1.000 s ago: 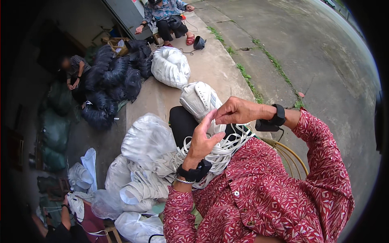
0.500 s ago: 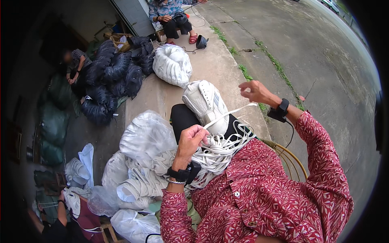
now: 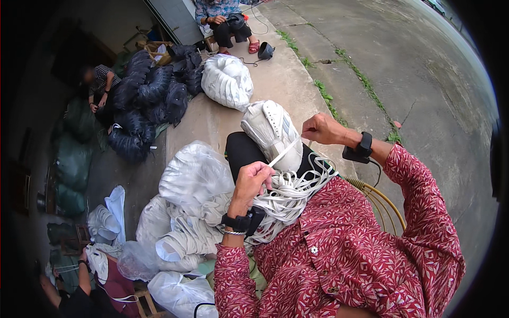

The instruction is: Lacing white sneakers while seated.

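A white shoelace (image 3: 284, 151) is stretched between my two hands. My left hand (image 3: 253, 183) pinches one part of it, just above a loose heap of white shoelaces (image 3: 289, 196) on my lap. My right hand (image 3: 323, 129) has its fingers closed on the other part, up and to the right. Behind the taut lace, a white shoe upper (image 3: 269, 127) with a row of eyelets lies on my dark-clad knee, its toe toward me. Neither hand touches the upper.
Clear bags of white shoe uppers (image 3: 193, 175) lie to my left, with a white bundle (image 3: 227, 82) ahead. Black bundles (image 3: 151, 93) are piled at the far left. A yellow coiled hoop (image 3: 389, 204) stands on my right. Other people sit ahead and at the left.
My right hand has come left and closed on the lace, where its fingers were spread before. The lace now runs straight and steeper. My left hand has barely moved.
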### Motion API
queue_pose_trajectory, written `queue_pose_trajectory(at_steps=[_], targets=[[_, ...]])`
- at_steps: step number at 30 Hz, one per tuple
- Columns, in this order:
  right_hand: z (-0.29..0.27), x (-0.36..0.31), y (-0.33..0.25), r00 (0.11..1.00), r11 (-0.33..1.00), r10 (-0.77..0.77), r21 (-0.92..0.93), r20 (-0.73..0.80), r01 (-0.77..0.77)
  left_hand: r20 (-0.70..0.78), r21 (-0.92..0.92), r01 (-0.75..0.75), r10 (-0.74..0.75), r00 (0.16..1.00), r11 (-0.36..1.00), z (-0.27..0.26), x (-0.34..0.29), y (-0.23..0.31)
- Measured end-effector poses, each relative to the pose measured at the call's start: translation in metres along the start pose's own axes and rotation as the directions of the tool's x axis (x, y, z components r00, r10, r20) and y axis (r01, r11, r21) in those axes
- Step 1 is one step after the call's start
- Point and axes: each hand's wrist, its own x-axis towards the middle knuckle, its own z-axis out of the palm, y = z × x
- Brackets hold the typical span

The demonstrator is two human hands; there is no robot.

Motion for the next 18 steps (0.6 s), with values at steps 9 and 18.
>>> queue_pose_trajectory(at_steps=[9,18], targets=[[0.031,0.008,-0.052,0.968,0.928,-0.234,0.277,-0.087,0.249,-0.069,-0.044,-0.036,0.033,0.997,0.998,0.017,0.013,0.007],[0.035,0.032,-0.025,0.991,0.937,0.061,0.348,-0.120,-0.015,-0.244,0.291,0.158,-0.086,0.966,0.944,0.028,0.054,-0.012]])
